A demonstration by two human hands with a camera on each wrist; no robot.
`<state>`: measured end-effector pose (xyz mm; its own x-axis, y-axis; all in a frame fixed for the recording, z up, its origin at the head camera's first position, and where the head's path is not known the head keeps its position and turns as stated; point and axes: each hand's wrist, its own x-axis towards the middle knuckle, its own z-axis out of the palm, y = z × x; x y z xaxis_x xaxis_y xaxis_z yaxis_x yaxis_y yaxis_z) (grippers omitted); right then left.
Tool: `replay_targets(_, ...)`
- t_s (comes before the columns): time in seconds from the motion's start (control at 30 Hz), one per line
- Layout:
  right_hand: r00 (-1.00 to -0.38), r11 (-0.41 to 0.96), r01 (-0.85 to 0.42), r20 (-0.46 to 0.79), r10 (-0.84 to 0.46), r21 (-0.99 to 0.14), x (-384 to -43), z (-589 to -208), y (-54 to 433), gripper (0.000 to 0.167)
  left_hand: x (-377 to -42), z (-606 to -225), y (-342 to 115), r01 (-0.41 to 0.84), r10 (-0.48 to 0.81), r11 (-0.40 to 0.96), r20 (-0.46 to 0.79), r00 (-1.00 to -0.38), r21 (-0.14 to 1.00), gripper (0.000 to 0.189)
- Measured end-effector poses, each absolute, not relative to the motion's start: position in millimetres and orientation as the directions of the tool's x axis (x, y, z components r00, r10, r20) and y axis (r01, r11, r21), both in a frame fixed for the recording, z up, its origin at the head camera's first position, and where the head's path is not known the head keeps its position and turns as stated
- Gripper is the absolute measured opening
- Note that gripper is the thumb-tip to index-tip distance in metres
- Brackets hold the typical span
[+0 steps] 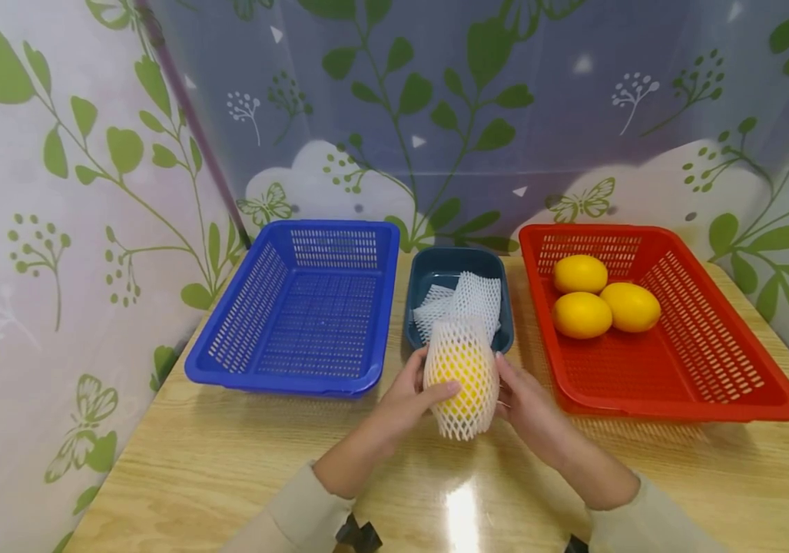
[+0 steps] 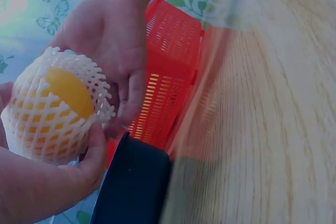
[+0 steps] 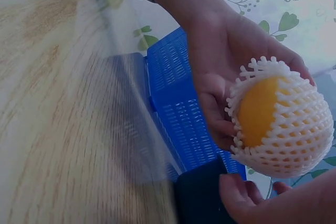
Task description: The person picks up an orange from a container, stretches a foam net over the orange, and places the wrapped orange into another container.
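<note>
Gripping a netted fruit, left hand and right hand curl around it. A dark tray sits at twelve o'clock.

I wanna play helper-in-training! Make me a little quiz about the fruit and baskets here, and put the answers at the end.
1. Count: how many yellow fruits lie in the red basket?

2. True or false: the left hand and the right hand both touch the netted fruit.

3. Pick one: what lies in the dark tray between the red basket and the blue basket?
A) spoons
B) white foam nets
C) toy cars

Key: 1. Three. 2. True. 3. B.
</note>
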<state>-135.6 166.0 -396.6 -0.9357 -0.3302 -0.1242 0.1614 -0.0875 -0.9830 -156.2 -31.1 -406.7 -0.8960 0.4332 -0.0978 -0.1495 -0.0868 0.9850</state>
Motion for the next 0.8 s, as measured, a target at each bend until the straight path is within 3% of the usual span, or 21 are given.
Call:
replay_targets(0.2,-0.954,-0.093,0.112,-0.081,-0.29,-0.989,-135,-397,165,0.06,-157,-412,-34,-0.182,0.466,-0.085,-0.122,-0.876,0.98,0.063)
replay_targets(0.5,-0.947,-0.02,0.198,-0.186,-0.264,-0.98,-138,-403,162,0.069,-157,-414,-37,-0.185,0.491,-0.063,-0.131,-0.861,0.981,0.058)
replay_targets(0.8,-0.949,-0.173,0.205,-0.153,-0.275,-0.963,-140,-415,166,0.057,-160,-418,-40,-0.282,0.526,-0.141,-0.17,-0.833,0.949,0.054)
